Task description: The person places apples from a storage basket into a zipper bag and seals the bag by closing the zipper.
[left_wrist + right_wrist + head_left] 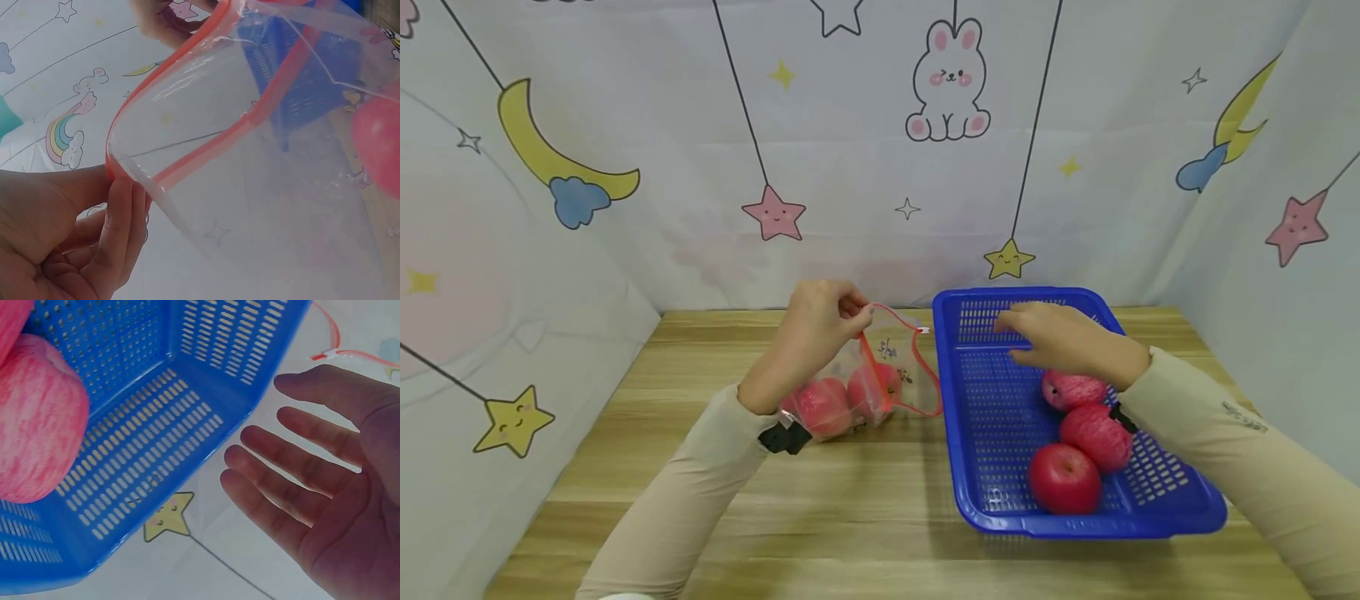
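Note:
My left hand (827, 321) pinches the red-edged rim of a clear zip bag (206, 150) between thumb and fingers, holding its mouth raised. Two red apples (823, 407) lie inside the bag on the table. Over the blue basket (951, 450) hovers my right hand (1048, 333), fingers apart and nothing in them. In the right wrist view the right hand (312, 469) shows a bare palm beside the basket's rim. Three red apples (1065, 479) sit along the basket's right side, and one apple (40, 419) shows large in the right wrist view.
The wooden table (820, 525) carries the bag at centre and the basket to its right. A white cloth (850, 150) printed with stars, moons and a rabbit hangs behind and at both sides. A small white zip slider (923, 331) sits on the bag's red edge.

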Tool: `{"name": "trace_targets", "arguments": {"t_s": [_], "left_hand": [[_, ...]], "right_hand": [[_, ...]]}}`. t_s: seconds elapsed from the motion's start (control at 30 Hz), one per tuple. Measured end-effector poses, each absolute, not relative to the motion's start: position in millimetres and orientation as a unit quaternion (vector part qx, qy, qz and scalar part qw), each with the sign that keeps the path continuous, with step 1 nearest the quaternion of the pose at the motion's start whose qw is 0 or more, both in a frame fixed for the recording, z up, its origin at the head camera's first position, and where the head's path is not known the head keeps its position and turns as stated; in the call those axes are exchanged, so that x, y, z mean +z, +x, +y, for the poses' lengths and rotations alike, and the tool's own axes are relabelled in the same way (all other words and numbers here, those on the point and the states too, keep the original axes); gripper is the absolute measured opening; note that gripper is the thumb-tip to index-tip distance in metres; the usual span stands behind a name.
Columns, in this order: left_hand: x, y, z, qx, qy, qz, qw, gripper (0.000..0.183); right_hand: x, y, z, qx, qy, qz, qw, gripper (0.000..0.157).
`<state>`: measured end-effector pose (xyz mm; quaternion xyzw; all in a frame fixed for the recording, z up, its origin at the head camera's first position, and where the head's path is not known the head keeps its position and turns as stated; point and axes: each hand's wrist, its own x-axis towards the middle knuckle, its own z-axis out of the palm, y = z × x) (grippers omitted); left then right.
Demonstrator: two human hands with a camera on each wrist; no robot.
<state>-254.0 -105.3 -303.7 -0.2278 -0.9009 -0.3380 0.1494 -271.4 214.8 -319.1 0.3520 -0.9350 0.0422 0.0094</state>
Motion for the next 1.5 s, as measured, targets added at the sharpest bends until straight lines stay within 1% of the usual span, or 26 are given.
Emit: {"name": "trace_targets", "arguments": {"t_s": [0.27, 0.4, 0.5, 0.67, 0.93, 1.27, 1.5], "left_hand": [[-303, -252, -104, -0.342, -0.23, -0.9, 0.144, 0.009], [-304, -252, -103, -0.342, -0.233, -0.899, 0.145, 0.009], [-305, -252, -102, -0.342, -0.235, -0.898, 0.146, 0.009], [-307, -253, -101, -0.341, -0.235, -0.898, 0.147, 0.009], [-309, -254, -100, -0.335, -0.236, -0.9, 0.146, 0.009], [-311, -254, -97, -0.327, -0.24, -0.901, 0.151, 0.008], [-313, -254, -96, -0.327, -0.244, -0.901, 0.148, 0.007]], "right_hand": [[-323, -274, 235, 0.051, 0.334, -0.941, -0.031, 0.041], [-326, -279, 243, 0.057, 0.323, -0.943, -0.064, 0.046], [-328, -282, 248, 0.063, 0.32, -0.942, -0.086, 0.048], [-330, -286, 256, 0.069, 0.335, -0.935, -0.09, 0.046], [-329, -288, 258, 0.052, 0.309, -0.939, -0.14, 0.054], [-336, -289, 265, 0.034, 0.316, -0.935, -0.155, 0.058], [-340, -287, 264, 0.026, 0.298, -0.939, -0.168, 0.06]]}}
